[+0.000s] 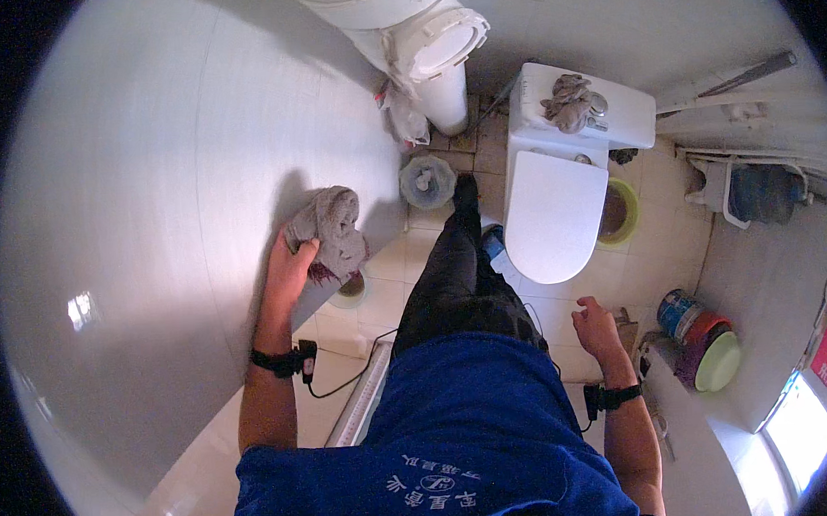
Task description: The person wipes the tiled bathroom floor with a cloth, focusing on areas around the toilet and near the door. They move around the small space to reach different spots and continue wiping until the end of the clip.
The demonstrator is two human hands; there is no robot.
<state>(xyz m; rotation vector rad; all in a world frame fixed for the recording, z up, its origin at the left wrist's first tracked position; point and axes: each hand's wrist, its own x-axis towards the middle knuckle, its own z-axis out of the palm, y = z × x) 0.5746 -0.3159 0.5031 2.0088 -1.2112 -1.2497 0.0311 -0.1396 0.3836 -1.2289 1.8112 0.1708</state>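
My left hand (295,263) grips a crumpled grey-brown cloth (333,230) with a dark red fringe, held up against the glossy pale wall panel (156,221). The thumb lies over the cloth, and the fingers behind it are mostly hidden. My right hand (596,326) hangs in the air to the right of my legs, holding nothing, its fingers loosely bent. In front of me is a white toilet (557,217) with its lid down. A second bunched cloth (569,102) rests on top of the cistern (535,107), beside the flush button.
A thick white drainpipe (439,49) stands in the far corner. Below it is a lined waste bin (428,195). A yellow-green basin (629,210) sits beside the toilet. Stacked buckets and bowls (716,362) are at right, near a window (801,428). Another small basin (349,299) lies below the cloth.
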